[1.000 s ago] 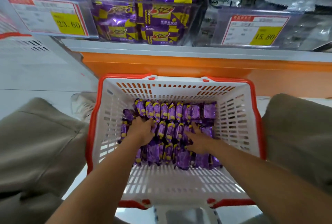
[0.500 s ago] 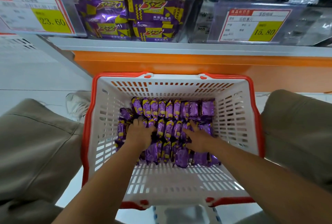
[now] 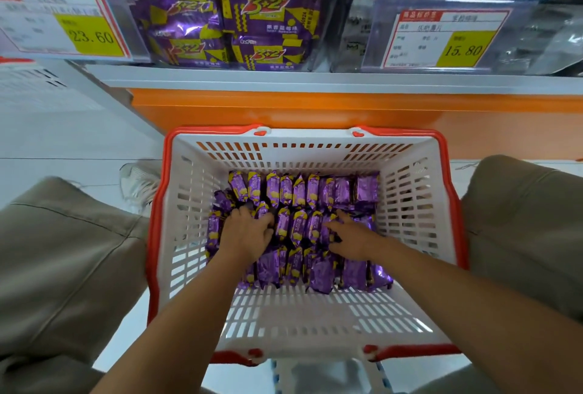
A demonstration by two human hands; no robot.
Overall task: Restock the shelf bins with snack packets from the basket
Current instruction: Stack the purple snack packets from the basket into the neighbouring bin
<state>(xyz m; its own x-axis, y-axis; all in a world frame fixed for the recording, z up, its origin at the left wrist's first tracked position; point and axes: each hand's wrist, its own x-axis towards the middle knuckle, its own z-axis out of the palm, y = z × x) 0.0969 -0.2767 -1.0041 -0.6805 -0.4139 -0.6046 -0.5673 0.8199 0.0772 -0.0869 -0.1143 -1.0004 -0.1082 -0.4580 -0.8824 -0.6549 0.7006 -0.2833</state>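
A white plastic basket with a red rim point(image 3: 153, 235) stands on the floor between my knees. Several small purple snack packets point(image 3: 299, 194) lie in rows on its bottom. Both my hands are inside the basket. My left hand point(image 3: 246, 234) is on the left part of the pile, fingers curled down around packets. My right hand point(image 3: 350, 235) lies on the packets to the right with its fingers stretched out toward the middle. Above, a clear shelf bin point(image 3: 239, 24) holds larger purple and yellow "3+2" packs.
A second clear bin point(image 3: 536, 30) of grey-white packets sits to the right. Price tags read 23.60 point(image 3: 91, 35) and 15.80 point(image 3: 462, 49). An orange shelf base point(image 3: 315, 109) runs behind the basket. My knees point(image 3: 63, 251) flank it, and a shoe point(image 3: 138, 182) is beside its left corner.
My left hand's fingers have curled further into the packets. My right hand stays on the pile with fingers spread. The view has shifted slightly closer to the shelf.
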